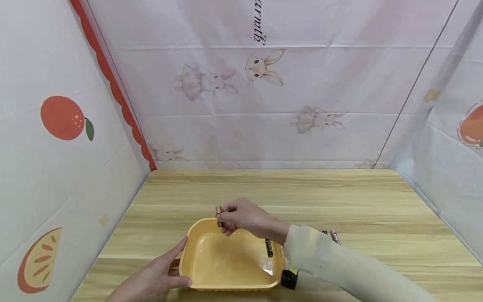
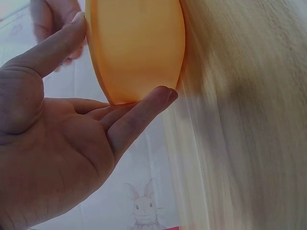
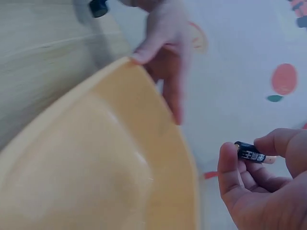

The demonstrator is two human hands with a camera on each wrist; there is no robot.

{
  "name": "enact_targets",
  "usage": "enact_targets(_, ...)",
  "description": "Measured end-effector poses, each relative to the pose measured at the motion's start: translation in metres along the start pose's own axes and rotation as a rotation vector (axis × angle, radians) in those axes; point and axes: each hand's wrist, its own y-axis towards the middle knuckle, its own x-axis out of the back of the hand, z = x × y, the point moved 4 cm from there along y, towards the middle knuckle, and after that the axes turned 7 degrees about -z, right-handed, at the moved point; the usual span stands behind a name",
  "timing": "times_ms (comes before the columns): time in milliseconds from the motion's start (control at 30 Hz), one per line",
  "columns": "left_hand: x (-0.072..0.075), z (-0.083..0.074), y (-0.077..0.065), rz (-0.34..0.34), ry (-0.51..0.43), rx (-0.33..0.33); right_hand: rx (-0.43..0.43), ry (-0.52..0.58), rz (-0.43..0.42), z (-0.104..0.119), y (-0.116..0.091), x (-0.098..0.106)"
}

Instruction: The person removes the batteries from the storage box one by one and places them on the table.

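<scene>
A yellow plastic basin [image 1: 230, 268] stands on the wooden table, and my left hand [image 1: 158, 272] grips its left side. In the left wrist view the fingers of that hand [image 2: 72, 129] lie against the basin's outer wall [image 2: 139, 52]. My right hand [image 1: 247, 218] is above the basin's far rim. Between its thumb and fingers it pinches a battery [image 1: 219, 216], black with a copper-coloured end; the right wrist view shows the battery [image 3: 250, 152] with white lettering. Inside the basin, at its right side, lies another black battery [image 1: 269, 247].
Right of the basin, partly behind the right sleeve, lie a small dark-and-red battery-like item [image 1: 335, 237] and another one [image 1: 324, 232]. A black object [image 1: 289, 279] is beside the basin's right front corner. Printed cloth walls [image 1: 264, 138] border the table [image 1: 377, 201].
</scene>
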Motion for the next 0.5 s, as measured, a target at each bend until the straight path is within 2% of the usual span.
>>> enact_targets(167, 0.000, 0.000, 0.000, -0.014, 0.024, 0.004, 0.041, -0.014, -0.007, 0.016, -0.014, 0.028)
enact_targets(500, -0.001, 0.000, -0.003, -0.020, 0.011, -0.004, 0.093, 0.003, -0.040, 0.041, -0.048, 0.081)
